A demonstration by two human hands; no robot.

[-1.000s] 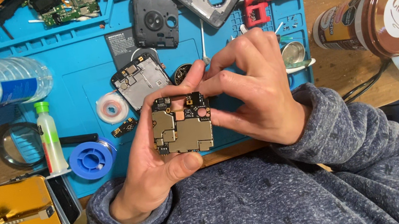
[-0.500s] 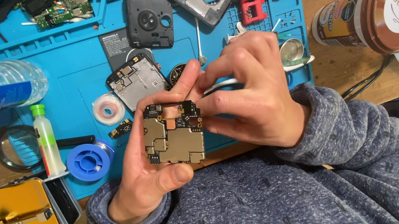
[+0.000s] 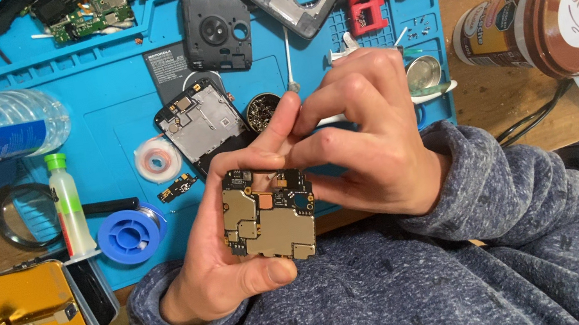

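— Circuit board [image 3: 268,214]?
— Held up near the chest, above the near edge of the blue mat [image 3: 104,100]; cradled in the left hand [image 3: 222,253], thumb closed across its near edge, fingers behind.
— Right hand [image 3: 365,141]?
— Curled over from the right; fingertips pinched at the board's far edge, touching it.
— Around it?
— Open phone frame [image 3: 200,127] just beyond on the mat; solder spool [image 3: 129,234] to the left; brown-lidded jar [image 3: 549,13] far right.

Circuit board [image 3: 267,215] sits in left hand [image 3: 227,237], right hand [image 3: 370,144] touching its top edge. Behind, on work mat [image 3: 93,86]: phone frame [image 3: 202,125]. Solder spool [image 3: 128,235] left; lidded jar [image 3: 549,13] right.
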